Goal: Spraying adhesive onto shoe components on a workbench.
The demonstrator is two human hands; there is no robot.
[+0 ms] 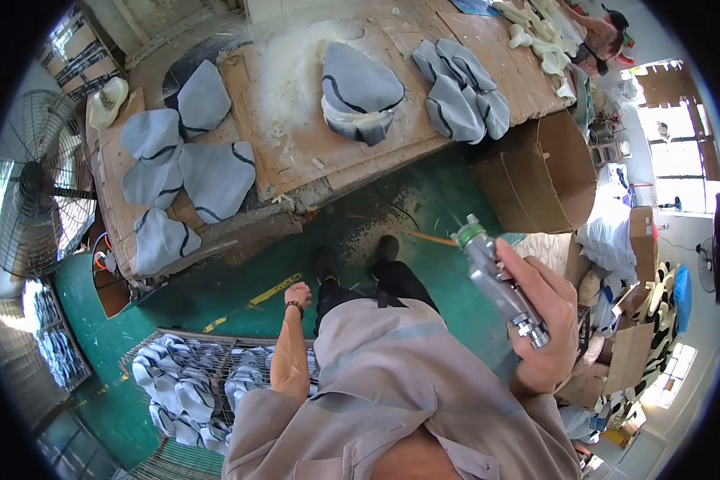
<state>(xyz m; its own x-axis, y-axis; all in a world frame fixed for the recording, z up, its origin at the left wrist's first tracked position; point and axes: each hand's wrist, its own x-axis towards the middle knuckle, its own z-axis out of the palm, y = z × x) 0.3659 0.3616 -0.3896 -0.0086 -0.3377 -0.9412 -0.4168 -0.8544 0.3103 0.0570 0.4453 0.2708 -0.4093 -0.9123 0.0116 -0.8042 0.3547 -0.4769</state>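
Held up to the right of my body is a silver spray gun [500,280] with a green ring near its nozzle. My right hand [548,320] is wrapped round it, and the nozzle points toward the workbench. Low at my side hangs my left hand [298,294], its fingers curled in and nothing visible in them. On the bench, a grey pad with a black stripe [360,80] rests in the middle, its near end showing a pale, uncovered part. More grey pads [218,178] lie at the left, and a group of them [456,108] overlaps at the right.
The cardboard-topped workbench [288,160] spans the far side. An open cardboard box [536,172] stands at its right end, a large fan [36,180] at its left. Behind my left side, a wire rack [224,340] holds many grey pads. Another person [604,36] is far right.
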